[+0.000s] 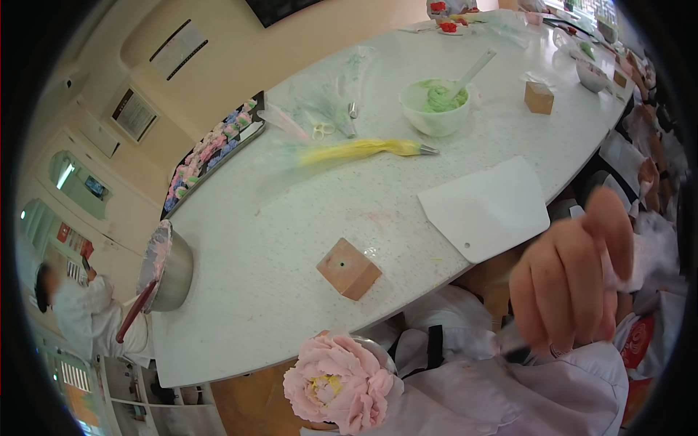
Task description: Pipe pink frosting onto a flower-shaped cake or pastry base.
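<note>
A ruffled pink cream flower (341,384) with yellow bits in its centre fills the lower middle. A round metal edge shows behind its upper right side. My left hand is almost wholly hidden behind the flower; its grip cannot be seen. On the right, my right hand (567,278) is closed around a piping bag (627,272) with pale pink contents. A blurred metal tip seems to point from below that hand towards the flower, well apart from it. A wooden block (349,270) with a small dark hole stands on the white table (262,261) above the flower.
On the table are a white scraper (485,210), a yellow-filled piping bag (360,150), a bowl of green cream (436,109) with a spatula, another wooden block (539,98), a tray of piped flowers (212,147) and a metal bowl (169,270). Other people are at right and far left.
</note>
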{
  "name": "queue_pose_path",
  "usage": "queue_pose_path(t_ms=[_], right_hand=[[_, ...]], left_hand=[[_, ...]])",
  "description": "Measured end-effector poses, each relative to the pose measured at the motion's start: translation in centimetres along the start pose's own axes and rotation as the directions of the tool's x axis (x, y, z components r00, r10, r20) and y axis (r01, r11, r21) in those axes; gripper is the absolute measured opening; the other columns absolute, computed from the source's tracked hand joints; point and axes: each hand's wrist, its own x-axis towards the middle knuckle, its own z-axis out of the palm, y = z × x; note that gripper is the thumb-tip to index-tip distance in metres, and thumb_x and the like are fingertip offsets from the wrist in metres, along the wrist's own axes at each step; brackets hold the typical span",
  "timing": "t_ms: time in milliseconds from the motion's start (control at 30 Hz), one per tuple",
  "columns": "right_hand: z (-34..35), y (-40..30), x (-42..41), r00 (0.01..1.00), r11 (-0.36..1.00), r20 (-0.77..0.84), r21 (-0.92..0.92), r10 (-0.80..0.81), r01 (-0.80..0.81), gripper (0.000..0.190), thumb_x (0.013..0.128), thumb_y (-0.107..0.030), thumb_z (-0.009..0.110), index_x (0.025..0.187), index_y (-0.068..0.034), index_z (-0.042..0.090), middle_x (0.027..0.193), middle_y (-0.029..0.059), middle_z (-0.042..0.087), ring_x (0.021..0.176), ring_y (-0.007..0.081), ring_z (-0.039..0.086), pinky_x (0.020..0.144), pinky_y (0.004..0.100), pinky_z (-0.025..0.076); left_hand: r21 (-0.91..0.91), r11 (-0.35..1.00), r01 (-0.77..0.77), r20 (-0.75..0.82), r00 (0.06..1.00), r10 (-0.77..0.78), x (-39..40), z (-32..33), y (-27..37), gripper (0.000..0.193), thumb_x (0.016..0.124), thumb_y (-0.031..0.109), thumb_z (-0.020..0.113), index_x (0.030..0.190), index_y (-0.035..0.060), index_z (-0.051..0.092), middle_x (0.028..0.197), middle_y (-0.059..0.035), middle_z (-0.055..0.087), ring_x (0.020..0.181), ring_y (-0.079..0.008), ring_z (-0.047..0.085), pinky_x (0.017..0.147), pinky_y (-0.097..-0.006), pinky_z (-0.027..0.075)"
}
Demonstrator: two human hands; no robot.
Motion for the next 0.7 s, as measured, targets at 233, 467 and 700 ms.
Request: queue_pose_path(t_ms=[233,467,700], right_hand=[[1.3,-0.9,0.2,0.956,0.901,-0.237,-0.353,0.175,-0.253,0.023,0.085,-0.023,0.046,0.077,-0.009,0.030,0.060,0.0067,0.046,0.050,0.0174,0.046,0.050,0.0300,0.045],[0.5,3.6,1.8,0.921,0.629,-0.388,-0.721,-0.022,-0.289,0.031,0.089,-0.036,0.021,0.087,-0.009,0.036,0.058,0.0035,0.038,0.054,0.0134,0.039,0.050,0.0296,0.040],[0.1,2.7,1.8,0.956,0.998,-0.286,-0.033,-0.058,0.051,0.040,0.089,-0.042,0.019,0.073,-0.009,0.034,0.057,0.0010,0.036,0.054,0.0131,0.035,0.051,0.0261,0.037]], left_hand=[[0.051,0.999,0.010,-0.014,1.000,-0.009,-1.2,-0.1,-0.2,0.032,0.065,0.032,0.054,0.085,0.0078,0.048,0.080,-0.0042,0.053,0.073,-0.0155,0.049,0.065,-0.0249,0.041],[0.093,0.995,0.036,-0.058,0.998,-0.031,-1.5,-0.2,-0.4,0.033,0.064,0.028,0.054,0.086,0.0063,0.044,0.078,-0.0052,0.052,0.071,-0.0153,0.049,0.065,-0.0254,0.041],[0.238,0.967,0.092,-0.184,0.982,-0.047,-3.1,0.6,-1.1,0.034,0.062,0.024,0.054,0.087,0.0047,0.041,0.076,-0.0063,0.051,0.069,-0.0152,0.048,0.064,-0.0258,0.041]])
